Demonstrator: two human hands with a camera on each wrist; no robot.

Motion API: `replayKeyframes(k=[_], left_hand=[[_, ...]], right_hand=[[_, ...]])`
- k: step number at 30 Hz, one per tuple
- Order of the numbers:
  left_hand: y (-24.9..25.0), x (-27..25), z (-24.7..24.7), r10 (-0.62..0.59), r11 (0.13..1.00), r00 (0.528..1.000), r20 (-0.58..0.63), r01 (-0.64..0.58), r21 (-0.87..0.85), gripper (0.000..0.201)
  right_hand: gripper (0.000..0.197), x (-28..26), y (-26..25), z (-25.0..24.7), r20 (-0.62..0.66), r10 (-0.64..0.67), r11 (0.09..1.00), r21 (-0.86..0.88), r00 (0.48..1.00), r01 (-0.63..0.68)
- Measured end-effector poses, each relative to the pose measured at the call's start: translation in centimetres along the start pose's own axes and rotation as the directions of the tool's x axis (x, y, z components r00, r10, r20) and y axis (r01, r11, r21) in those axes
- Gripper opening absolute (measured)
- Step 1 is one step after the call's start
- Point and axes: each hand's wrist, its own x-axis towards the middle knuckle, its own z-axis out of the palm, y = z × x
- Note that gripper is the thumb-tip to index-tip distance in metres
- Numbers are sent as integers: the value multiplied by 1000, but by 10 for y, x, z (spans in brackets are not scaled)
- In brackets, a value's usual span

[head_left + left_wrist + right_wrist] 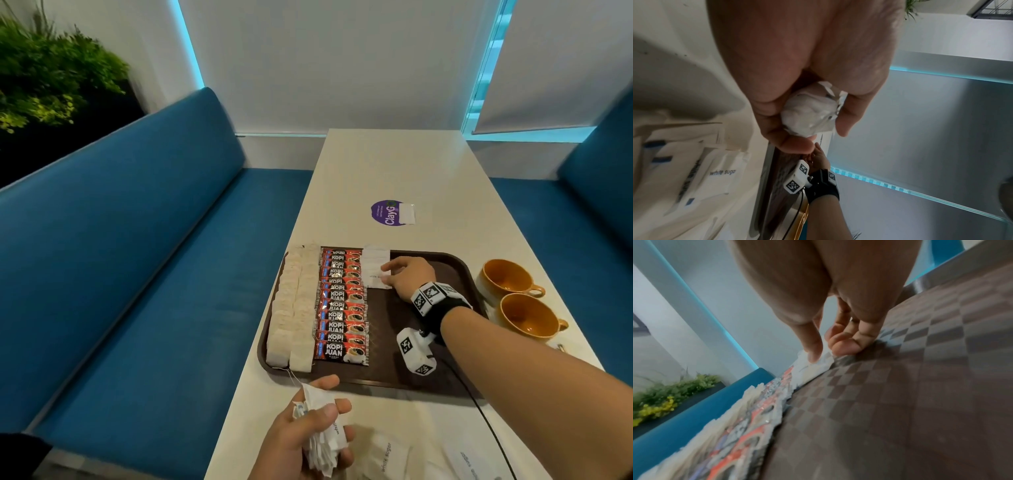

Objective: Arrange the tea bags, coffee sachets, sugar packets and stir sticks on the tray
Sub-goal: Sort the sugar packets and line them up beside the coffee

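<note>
White paper sugar packets (pixel 322 435), a crumpled fistful, sit clenched in our left hand (pixel 301 442) above the near edge of the table (pixel 394 164). Our right hand (pixel 407 274) pinches one flat sugar packet (pixel 376 275) down on the brown checker-textured tray (pixel 387 315), beside about a dozen glossy red coffee sachets (pixel 342 308) and two columns of tea bags (pixel 294 308). Two orange cups (pixel 507 277) stand right of it.

Blue booth benches (pixel 137 257), white blinds (pixel 342 61)
</note>
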Motion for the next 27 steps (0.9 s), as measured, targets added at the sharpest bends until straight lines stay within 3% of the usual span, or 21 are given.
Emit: replayKeyframes(k=[7,11,14,17,24,27], left_hand=[[-2,-21,11,94,994,992,89,-88,-69,67],[-3,-40,20,137,990,977,163,-131,-45,68],[-4,-55,28,145,988,966,216,-154,23,68],[-9,-68,35,147,981,961,232,-172,88,59],[-24,-91,48,155,960,966,207,-196,198,59],[-30,-96,53,154,957,967,201,-197,214,55]], right_hand=[[12,-62,-17,-37,-20,-84,979,185,996,87],[9,-145,-31,-63,142,-191,929,346,971,133],[9,-216,-36,-81,310,-287,839,538,906,82],[15,-270,-28,-91,407,-352,821,566,843,69],[35,-326,4,-84,340,-249,783,622,907,-18],[30,-339,12,-81,339,-242,769,638,909,-33]])
